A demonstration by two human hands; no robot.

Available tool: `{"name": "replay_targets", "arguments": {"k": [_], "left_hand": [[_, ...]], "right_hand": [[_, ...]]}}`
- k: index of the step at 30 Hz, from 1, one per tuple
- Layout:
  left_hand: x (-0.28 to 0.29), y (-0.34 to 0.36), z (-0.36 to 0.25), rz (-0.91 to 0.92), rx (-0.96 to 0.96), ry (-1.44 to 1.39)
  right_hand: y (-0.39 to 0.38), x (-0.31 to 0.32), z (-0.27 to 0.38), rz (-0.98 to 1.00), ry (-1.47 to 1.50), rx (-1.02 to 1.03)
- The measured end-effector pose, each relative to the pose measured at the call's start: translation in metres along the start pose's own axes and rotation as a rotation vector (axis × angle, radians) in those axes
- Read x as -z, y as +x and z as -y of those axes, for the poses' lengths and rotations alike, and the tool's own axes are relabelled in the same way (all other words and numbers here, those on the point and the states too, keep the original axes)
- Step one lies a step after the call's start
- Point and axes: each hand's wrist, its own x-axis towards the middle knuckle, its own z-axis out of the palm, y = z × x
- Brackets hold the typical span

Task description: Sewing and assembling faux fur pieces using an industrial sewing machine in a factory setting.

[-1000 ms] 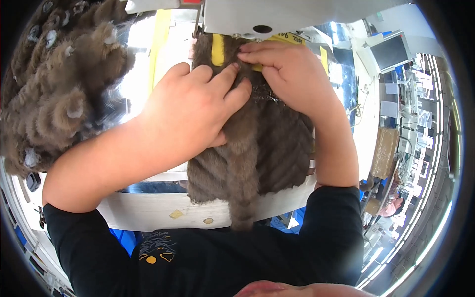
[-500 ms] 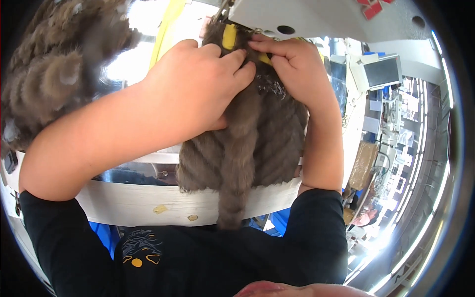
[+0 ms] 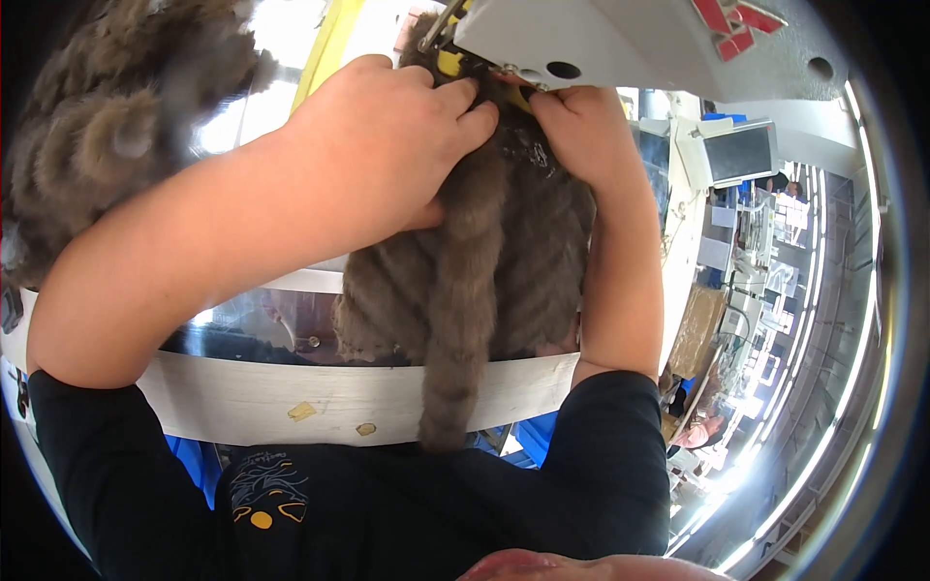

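A grey-brown furry plush piece (image 3: 547,261) lies on the table, its far end beneath the head of a sewing machine (image 3: 630,48). A long furry strip like a tail (image 3: 460,329) runs down its middle and hangs over the near table edge. My left hand (image 3: 392,145) is closed on the plush, fingers curled over it left of the machine's needle area. Closed at the right side of the plush, my right hand (image 3: 586,136) has its fingertips partly hidden beneath the machine head. A small yellow patch (image 3: 449,64) shows on the plush near the presser foot.
A heap of brown plush pieces (image 3: 107,145) sits at the left, beside my left forearm. The table's white front edge (image 3: 242,397) lies close to my body. A screen on a stand (image 3: 741,153), a cardboard box (image 3: 696,331) and a work hall with other people are at the right.
The plush has slid a little farther under the machine head, and my right hand has moved in with it. The yellow patch shows less. My left hand keeps its hold.
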Motion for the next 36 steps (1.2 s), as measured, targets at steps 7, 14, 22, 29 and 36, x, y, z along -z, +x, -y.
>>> {"name": "replay_targets", "arguments": {"k": [7,14,22,29,36], "left_hand": [[0.001,-0.012,0.007,-0.047,-0.002,-0.011],[0.003,-0.015,0.018,-0.104,-0.035,-0.054],[0.006,0.005,0.043,-0.155,-0.098,0.000],[0.012,0.010,0.044,0.031,0.026,-0.036],[0.014,0.011,0.036,0.018,0.045,-0.049]], "right_hand": [[0.004,-0.006,0.007,-0.075,-0.031,-0.011],[0.003,-0.002,0.015,-0.055,0.123,-0.130],[-0.027,-0.003,-0.003,-0.114,0.027,0.144],[-0.032,-0.020,0.005,-0.165,-0.025,0.387],[-0.036,-0.012,0.021,0.052,-0.142,0.296]]}}
